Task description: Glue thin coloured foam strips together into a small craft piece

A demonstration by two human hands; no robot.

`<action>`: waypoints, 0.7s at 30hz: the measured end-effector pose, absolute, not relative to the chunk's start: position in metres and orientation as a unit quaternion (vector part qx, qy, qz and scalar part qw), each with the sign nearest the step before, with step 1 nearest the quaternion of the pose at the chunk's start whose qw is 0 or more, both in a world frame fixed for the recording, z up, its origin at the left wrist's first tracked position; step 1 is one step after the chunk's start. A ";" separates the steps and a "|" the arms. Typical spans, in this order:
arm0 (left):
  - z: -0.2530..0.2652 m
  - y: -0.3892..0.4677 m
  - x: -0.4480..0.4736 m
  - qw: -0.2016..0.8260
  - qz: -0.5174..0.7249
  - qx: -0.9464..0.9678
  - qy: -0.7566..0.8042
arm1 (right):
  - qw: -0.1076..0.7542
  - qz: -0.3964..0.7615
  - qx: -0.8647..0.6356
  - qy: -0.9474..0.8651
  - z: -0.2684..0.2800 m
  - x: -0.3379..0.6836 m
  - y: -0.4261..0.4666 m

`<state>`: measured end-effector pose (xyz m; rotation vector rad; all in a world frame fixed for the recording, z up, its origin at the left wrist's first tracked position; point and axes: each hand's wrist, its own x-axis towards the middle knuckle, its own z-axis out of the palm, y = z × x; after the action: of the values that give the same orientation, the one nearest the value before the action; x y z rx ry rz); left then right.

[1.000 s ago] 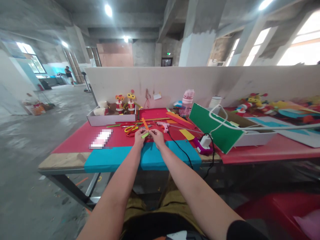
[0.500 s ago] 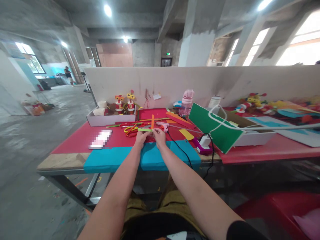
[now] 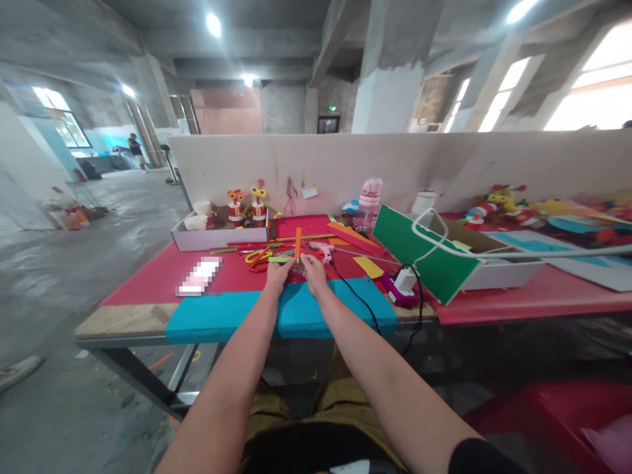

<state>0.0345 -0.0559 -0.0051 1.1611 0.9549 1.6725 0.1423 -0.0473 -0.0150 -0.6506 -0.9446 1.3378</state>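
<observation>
Over the middle of the red-covered table, my left hand (image 3: 277,274) and my right hand (image 3: 313,272) are close together with fingertips pinched. A light green paper strip (image 3: 279,259) lies sideways in my left fingers. An orange paper strip (image 3: 298,242) stands up from the point where the fingertips meet, and the right fingers grip its lower end. The two strips cross there; whether they are joined cannot be seen. Just beyond my right hand lies a pink glue gun (image 3: 322,249). Scissors with yellow handles (image 3: 255,258) rest beyond my left hand.
Blue sheets (image 3: 217,319) cover the table's front edge. A pixelated flat object (image 3: 199,276) lies left. A purple power strip (image 3: 401,289) with a white plug, a green board (image 3: 419,247) and a white cable stand right. A box (image 3: 222,238) holds cups and paper figures.
The orange and green strips have shifted slightly left, and the orange one leans a little differently. A shoe has come into view at the far left edge.
</observation>
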 end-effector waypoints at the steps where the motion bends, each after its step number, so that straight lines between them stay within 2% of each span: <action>1: -0.005 -0.056 0.035 0.435 0.670 0.467 0.380 | 0.634 0.581 -0.289 -0.421 -0.015 0.142 -0.047; 9: -0.008 -0.054 0.034 0.426 0.669 0.484 0.371 | 0.637 0.535 -0.329 -0.446 -0.017 0.142 -0.048; 21: -0.010 -0.054 0.033 0.405 0.673 0.484 0.386 | 0.624 0.530 -0.331 -0.469 -0.012 0.144 -0.055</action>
<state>0.0329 -0.0540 -0.0099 1.2219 0.9733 1.6973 0.1444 -0.0547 -0.0124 -0.7608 -1.0776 1.2169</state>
